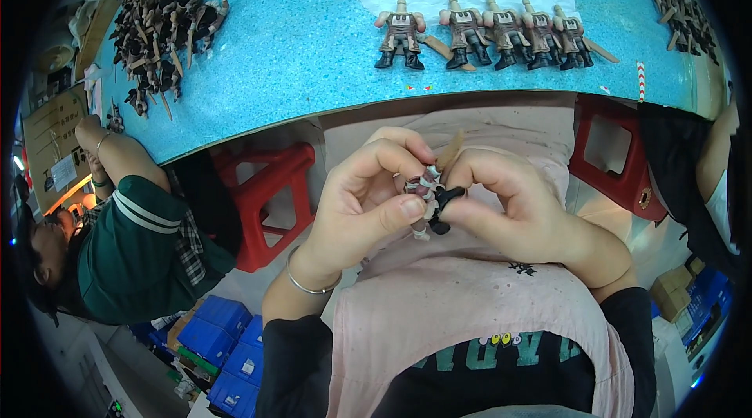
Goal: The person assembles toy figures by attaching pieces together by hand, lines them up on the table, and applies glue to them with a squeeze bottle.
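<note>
Maroon, white and black moulded figurine (424,185) sits at the centre of the frame, held by both your hands: your left hand (362,191) pinches its maroon body, your right hand (513,200) grips its black part. Five brown-and-white figures with black boots (505,32) line the blue speckled tabletop (290,42), upper right of centre.
</note>
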